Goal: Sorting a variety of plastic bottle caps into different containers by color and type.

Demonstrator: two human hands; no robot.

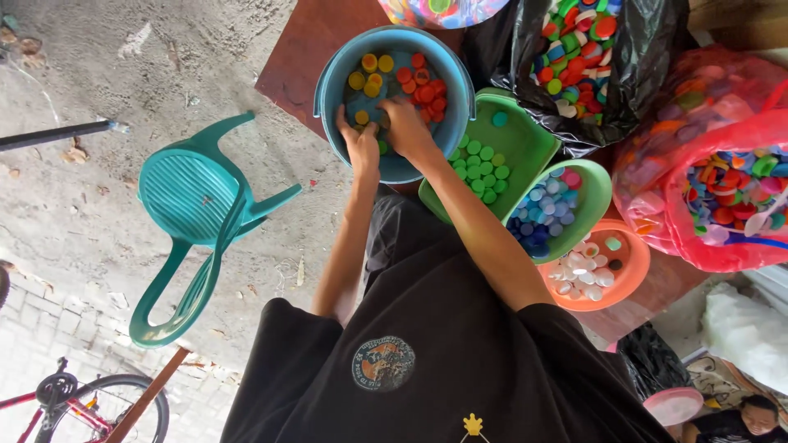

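Black shirt (427,353) nearest lens. Both arms reach into blue bucket (328,90) on worktop (287,57). Left hand (361,143) and right hand (406,123) curled down among red and yellow caps (423,86); hold on any cap cannot be told. Advisable: pinch single caps, steady the rim.

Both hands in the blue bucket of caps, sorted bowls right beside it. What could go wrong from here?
1. The blue bucket seems to sit near the table edge; a push from the left hand or right hand might tip it onto the ground.
2. The green tray, green bowl and orange bowl touch or overlap, so caps could land in the wrong one.
3. The black bag of mixed caps leans over the green tray and may spill in.
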